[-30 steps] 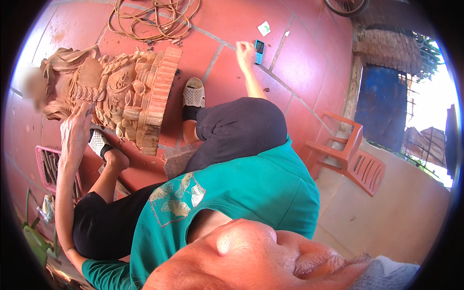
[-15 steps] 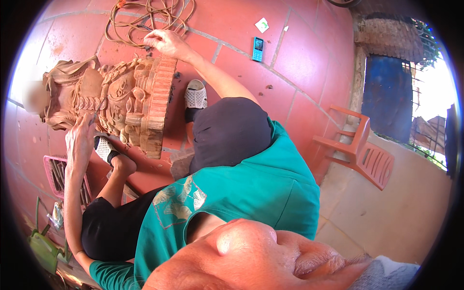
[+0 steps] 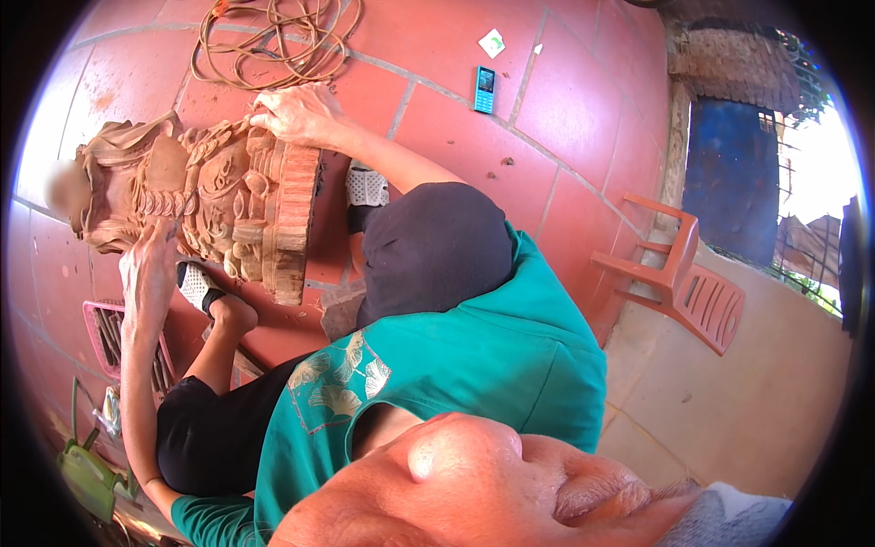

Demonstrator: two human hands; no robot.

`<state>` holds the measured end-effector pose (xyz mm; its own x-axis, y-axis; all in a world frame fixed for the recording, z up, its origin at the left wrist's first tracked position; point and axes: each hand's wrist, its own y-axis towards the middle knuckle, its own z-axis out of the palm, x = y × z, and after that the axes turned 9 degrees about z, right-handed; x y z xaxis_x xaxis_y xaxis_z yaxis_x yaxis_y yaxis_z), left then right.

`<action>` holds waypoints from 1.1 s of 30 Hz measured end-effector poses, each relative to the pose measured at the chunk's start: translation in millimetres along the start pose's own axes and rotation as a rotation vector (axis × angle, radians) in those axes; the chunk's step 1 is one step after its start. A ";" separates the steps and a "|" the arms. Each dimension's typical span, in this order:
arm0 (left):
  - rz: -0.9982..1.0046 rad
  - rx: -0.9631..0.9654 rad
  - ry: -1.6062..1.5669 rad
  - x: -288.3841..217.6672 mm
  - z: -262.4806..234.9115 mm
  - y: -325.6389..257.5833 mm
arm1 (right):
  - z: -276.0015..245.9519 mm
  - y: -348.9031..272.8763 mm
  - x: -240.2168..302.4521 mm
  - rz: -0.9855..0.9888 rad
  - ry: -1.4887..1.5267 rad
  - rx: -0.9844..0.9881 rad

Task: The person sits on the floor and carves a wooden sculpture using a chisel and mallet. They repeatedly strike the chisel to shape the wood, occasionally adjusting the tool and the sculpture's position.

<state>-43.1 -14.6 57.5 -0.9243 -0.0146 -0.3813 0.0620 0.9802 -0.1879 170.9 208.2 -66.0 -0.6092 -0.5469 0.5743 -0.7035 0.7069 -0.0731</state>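
Observation:
A brown carved statue, which looks like wood, lies on its back with its ribbed base to the right. My right hand rests at the statue's far edge near the base. Its fingers are bent against the carving, and the fingertips are partly hidden. My left hand is at the near edge by the carved beaded band. Its fingers are drawn together and point at the surface; anything small between them is too unclear to name. My feet, in white perforated shoes, stand close to the statue.
Looped brown cable lies beyond the statue. A blue phone and a small white-green packet are on the red tiles. A pink basket of dark sticklike tools stands at left. An orange plastic chair is at right.
My right hand has come down from beyond the statue onto its far edge. My left hand has shifted slightly toward me and stays near the beaded band.

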 end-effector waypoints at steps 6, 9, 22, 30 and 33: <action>-0.013 -0.002 -0.023 3.9 -2.0 0.3 | 0.9 -0.9 -2.0 -0.025 0.076 -0.049; -0.022 0.000 -0.034 3.8 -3.6 2.0 | -1.0 -1.5 0.2 -0.022 0.043 -0.049; -0.182 0.043 -0.116 3.9 -7.5 2.6 | -2.4 -1.4 -1.5 -0.034 0.082 -0.115; -0.024 -0.079 -0.003 7.5 -1.7 -2.7 | -11.0 -4.0 5.3 0.018 0.076 -0.090; -0.054 -0.093 -0.059 3.7 -4.1 1.0 | -12.6 -4.6 2.3 0.016 0.077 -0.102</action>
<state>-48.0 -12.8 59.6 -0.9015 -0.0769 -0.4259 -0.0253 0.9918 -0.1255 177.4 209.4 -54.1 -0.5874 -0.5020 0.6348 -0.6507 0.7593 -0.0016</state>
